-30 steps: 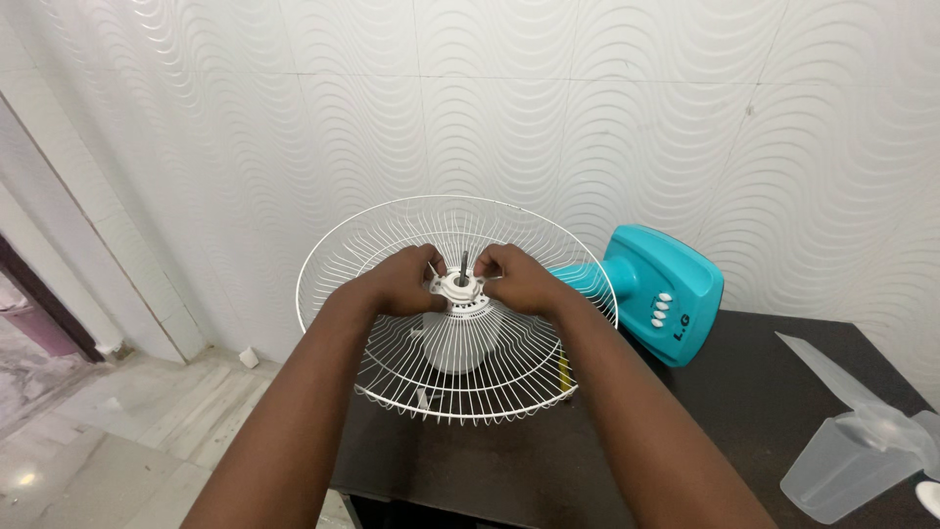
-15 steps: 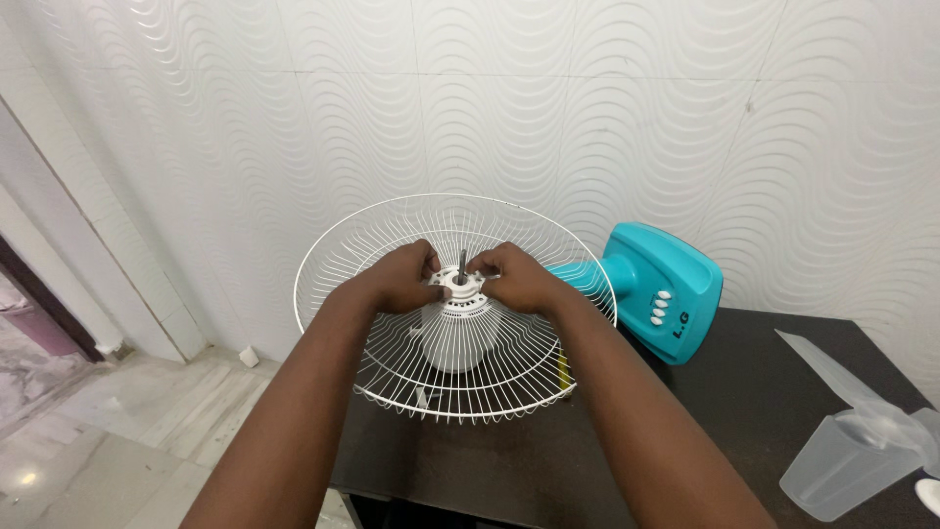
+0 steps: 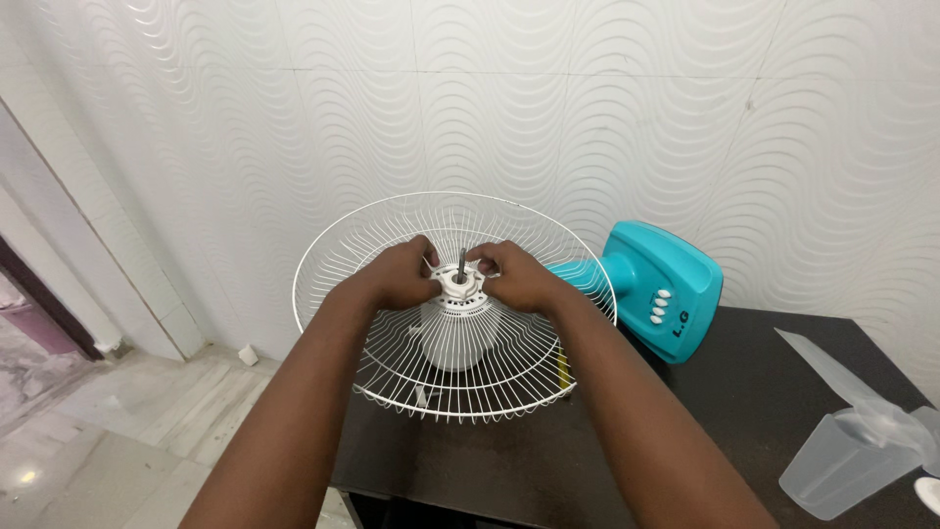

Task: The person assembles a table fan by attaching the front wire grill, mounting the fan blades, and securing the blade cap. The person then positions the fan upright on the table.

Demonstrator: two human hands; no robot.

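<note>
A table fan lies on its back on a dark table (image 3: 744, 411). Its white wire rear guard (image 3: 333, 245) faces up like a bowl around the white motor housing (image 3: 458, 338). A metal shaft (image 3: 462, 261) sticks up from the centre. My left hand (image 3: 397, 276) and my right hand (image 3: 517, 276) both grip the white round plastic nut (image 3: 460, 289) at the base of the shaft, one from each side. The turquoise fan base (image 3: 661, 289) with white buttons points away to the right.
A translucent fan blade (image 3: 862, 441) lies at the table's right edge. A white wavy-tiled wall stands close behind. The table's left edge drops to a pale marble floor (image 3: 108, 431), with a doorway at far left.
Both hands have shifted slightly up and closer round the nut, fingers turning on it. The wire guard has risen a little with them.
</note>
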